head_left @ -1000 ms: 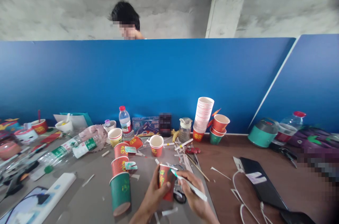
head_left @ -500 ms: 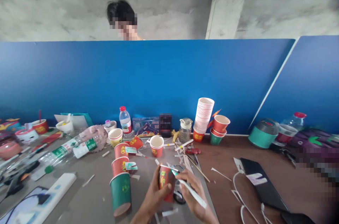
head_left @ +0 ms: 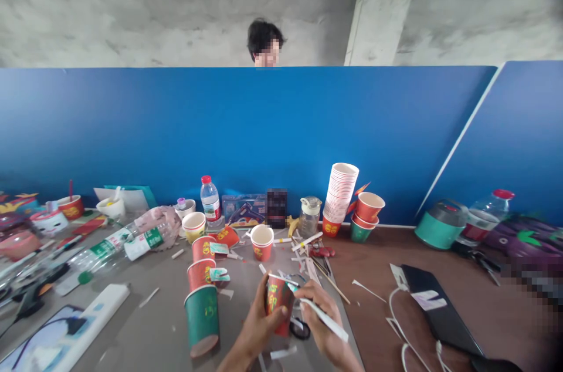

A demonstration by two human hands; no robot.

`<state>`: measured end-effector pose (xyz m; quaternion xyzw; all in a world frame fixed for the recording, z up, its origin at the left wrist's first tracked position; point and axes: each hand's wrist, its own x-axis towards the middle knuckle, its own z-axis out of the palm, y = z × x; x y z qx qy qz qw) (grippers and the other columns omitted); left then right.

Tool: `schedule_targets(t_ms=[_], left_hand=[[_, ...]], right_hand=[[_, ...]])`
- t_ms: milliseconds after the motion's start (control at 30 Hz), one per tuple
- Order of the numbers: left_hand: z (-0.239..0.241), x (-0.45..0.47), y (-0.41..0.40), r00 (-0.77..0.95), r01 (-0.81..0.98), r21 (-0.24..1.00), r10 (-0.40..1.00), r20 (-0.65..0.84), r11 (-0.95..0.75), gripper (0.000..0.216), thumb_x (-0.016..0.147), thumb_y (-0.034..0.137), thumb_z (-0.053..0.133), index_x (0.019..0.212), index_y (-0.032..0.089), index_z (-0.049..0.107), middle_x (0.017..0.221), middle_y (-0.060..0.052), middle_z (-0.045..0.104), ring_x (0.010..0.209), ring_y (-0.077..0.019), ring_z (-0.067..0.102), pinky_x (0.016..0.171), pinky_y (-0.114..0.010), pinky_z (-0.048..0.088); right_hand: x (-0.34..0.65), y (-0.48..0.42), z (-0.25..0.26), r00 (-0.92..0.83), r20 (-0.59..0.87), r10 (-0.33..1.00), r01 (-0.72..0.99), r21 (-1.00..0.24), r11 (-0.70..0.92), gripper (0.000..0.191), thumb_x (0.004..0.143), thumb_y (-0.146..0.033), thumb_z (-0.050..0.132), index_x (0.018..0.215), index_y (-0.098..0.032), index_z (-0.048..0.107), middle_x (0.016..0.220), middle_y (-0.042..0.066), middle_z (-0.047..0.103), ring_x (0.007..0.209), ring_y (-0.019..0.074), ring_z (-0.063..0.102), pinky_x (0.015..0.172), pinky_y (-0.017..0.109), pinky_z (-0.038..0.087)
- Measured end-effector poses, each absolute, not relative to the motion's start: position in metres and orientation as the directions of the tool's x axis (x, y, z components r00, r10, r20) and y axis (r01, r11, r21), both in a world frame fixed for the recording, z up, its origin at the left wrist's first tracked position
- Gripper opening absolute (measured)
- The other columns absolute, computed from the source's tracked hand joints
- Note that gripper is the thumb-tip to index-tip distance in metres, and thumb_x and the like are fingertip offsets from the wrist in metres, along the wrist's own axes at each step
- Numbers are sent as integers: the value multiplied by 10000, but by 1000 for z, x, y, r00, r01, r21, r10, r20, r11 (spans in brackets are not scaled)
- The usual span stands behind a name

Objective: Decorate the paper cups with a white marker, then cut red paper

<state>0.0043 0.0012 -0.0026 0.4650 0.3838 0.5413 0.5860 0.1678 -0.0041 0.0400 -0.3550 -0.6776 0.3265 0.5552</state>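
My left hand point(head_left: 259, 318) is wrapped round a red paper cup point(head_left: 273, 296) with gold and green marks on its side, holding it nearly upright above the table. My right hand point(head_left: 323, 319) grips a white marker pen point(head_left: 325, 320). Its teal tip end is at the cup's right side, just under the rim; whether it touches the wall I cannot tell. Left of my hands lies a row of paper cups on their sides, with a green cup point(head_left: 202, 320) nearest and red ones point(head_left: 203, 274) behind it. Under my right hand a dark ring-shaped thing point(head_left: 299, 328) is partly hidden.
A tall stack of paper cups point(head_left: 341, 196) stands by the blue partition point(head_left: 264, 125). Paper scraps and sticks litter the middle. Bottles point(head_left: 210, 202) and a phone point(head_left: 48, 340) are at left. A black power bank point(head_left: 440, 307) with white cables lies right. Behind the partition is a person point(head_left: 264, 43).
The person behind the partition has moved to the right. My view has shifted slightly. My hands, the cup and the marker pen keep nearly the same pose.
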Motion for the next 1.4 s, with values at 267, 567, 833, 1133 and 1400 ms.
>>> schedule_targets(t_ms=[267, 567, 833, 1133, 1400], left_hand=[[0, 5, 0, 120, -244, 970, 991, 56, -26, 945, 604, 509, 719, 1383, 192, 289, 1304, -150, 518, 1198, -325, 461, 1005, -406, 366], [-5, 7, -1, 90, -285, 958, 994, 63, -34, 972, 593, 504, 729, 1390, 191, 269, 1335, -150, 485, 1198, -319, 464, 997, -408, 377], [-4, 3, -1, 83, -288, 957, 996, 40, -14, 924, 601, 443, 747, 1371, 165, 317, 1312, -167, 515, 1191, -338, 473, 990, -420, 387], [-10, 3, 0, 31, -377, 926, 999, 30, -16, 904, 595, 389, 765, 1368, 206, 335, 1350, -149, 483, 1217, -332, 452, 998, -411, 382], [-12, 0, 2, -1, -295, 955, 1000, 26, -25, 925, 570, 394, 778, 1359, 184, 345, 1367, -149, 457, 1258, -341, 396, 1026, -398, 349]], right_hand=[[168, -3, 39, -128, 513, 849, 108, -844, 526, 186, 831, -330, 537, 797, -197, 663, 701, 28, 550, 563, 143, 505, 520, 236, 408], [168, -3, 40, -113, 570, 814, 140, -802, 581, 201, 848, -333, 514, 804, -201, 659, 704, 34, 572, 572, 151, 543, 524, 241, 444], [167, -3, 35, -133, 592, 795, 186, -773, 607, 174, 850, -313, 513, 840, -210, 653, 719, 35, 586, 596, 162, 565, 534, 256, 457], [168, -3, 32, -48, 590, 806, 220, -781, 585, 181, 855, -316, 506, 875, -226, 662, 761, 50, 634, 664, 194, 602, 567, 271, 483], [167, -4, 35, -102, 586, 804, 189, -782, 594, 190, 847, -320, 511, 838, -207, 664, 739, 38, 598, 626, 168, 582, 576, 266, 475]])
